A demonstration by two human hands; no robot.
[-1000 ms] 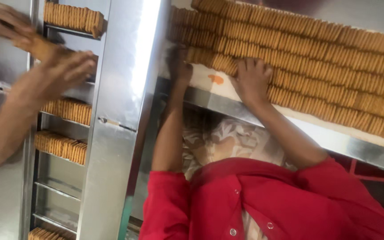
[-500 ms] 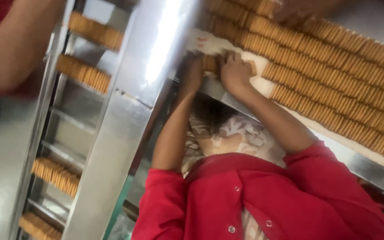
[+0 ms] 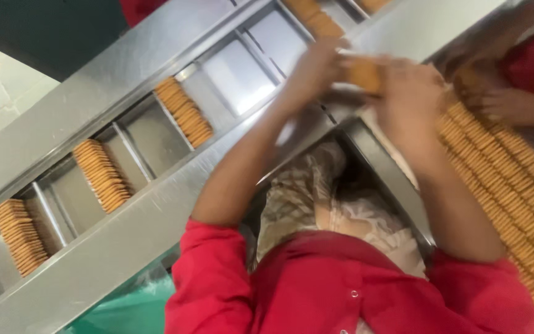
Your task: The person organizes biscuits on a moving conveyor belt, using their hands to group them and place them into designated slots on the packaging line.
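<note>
My left hand point(image 3: 311, 73) and my right hand point(image 3: 406, 93) press from both sides on a short stack of tan biscuits point(image 3: 364, 74), lifted over the steel rail between the two conveyors. Rows of the same biscuits point(image 3: 514, 179) lie packed on edge on the belt at the right. To the left runs a steel channel conveyor point(image 3: 156, 133) divided into pockets; three pockets hold biscuit stacks point(image 3: 185, 111), point(image 3: 101, 174), point(image 3: 20, 235), and the ones beside my hands are bare metal.
Another person's hand point(image 3: 514, 104) with a red sleeve works on the biscuit rows at the upper right. A wide steel rail point(image 3: 125, 229) crosses diagonally below the pockets. Green plastic point(image 3: 131, 309) shows at the bottom, under my red sleeves.
My hands have lifted a stack off the right belt and carried it leftward toward the pocket conveyor. The view has swung; the other person's arm at the left is gone from view.
</note>
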